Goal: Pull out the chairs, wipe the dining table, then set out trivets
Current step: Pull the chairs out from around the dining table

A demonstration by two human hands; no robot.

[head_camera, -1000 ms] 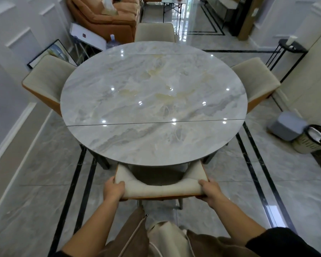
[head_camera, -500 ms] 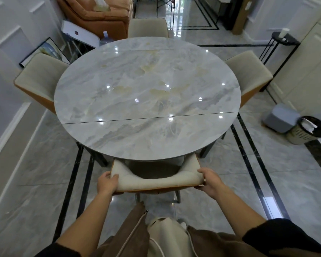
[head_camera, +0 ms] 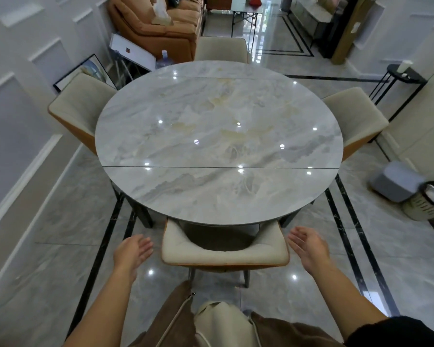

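The round marble table (head_camera: 218, 136) stood in the middle of the tiled floor (head_camera: 60, 246), its glossy top crossed by one thin seam toward the near side. The near chair (head_camera: 223, 254) sat at the near edge with its cream back toward the person and the front of its seat under the tabletop. The left hand (head_camera: 132, 251) hung just beside the left end of that chair's back, fingers straight and loosely spread, palm turned toward the chair, holding nothing; a strip of floor showed between fingertips and cushion. The right hand (head_camera: 308, 246) mirrored it at the right end, palm turned in and up, fingers relaxed, nothing in its grasp; its fingertips lay very close to the chair's corner, and whether they touched it could not be told. The left chair (head_camera: 80, 108) and right chair (head_camera: 356, 116) stood pushed up against the table's sides, and the far chair (head_camera: 221, 50) showed only its back beyond the far edge. Behind the table on the left was an orange sofa (head_camera: 156, 28), with a bottle (head_camera: 164, 60) and a frame (head_camera: 85, 68) leaning at the wall near it. At the right wall stood a thin black stand (head_camera: 401, 76), and nearer, a grey box (head_camera: 393, 181) touching a bin (head_camera: 429, 204) on the floor.
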